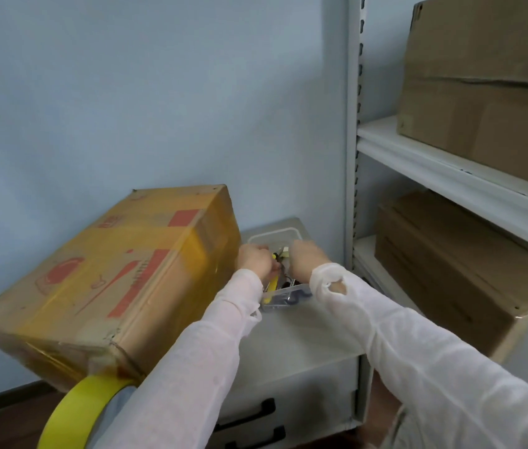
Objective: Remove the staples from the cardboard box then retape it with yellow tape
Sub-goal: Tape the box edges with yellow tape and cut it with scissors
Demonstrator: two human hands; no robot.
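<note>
A cardboard box (104, 280) with red print and yellow tape across it lies tilted on a low grey cabinet (304, 332), at the left. A roll of yellow tape (75, 406) hangs around my left forearm near the bottom edge. Both hands reach into a clear plastic tub (285, 291) of tools just right of the box. My left hand (254, 260) has its fingers closed around a yellow-handled tool (274, 280) in the tub. My right hand (306, 259) hovers over the tub with fingers curled down; what it holds is hidden.
A grey metal shelving unit (356, 124) stands at the right with large brown cartons (483, 76) on its shelves. The cabinet has drawers with black handles (249, 413) below. A pale blue wall lies behind.
</note>
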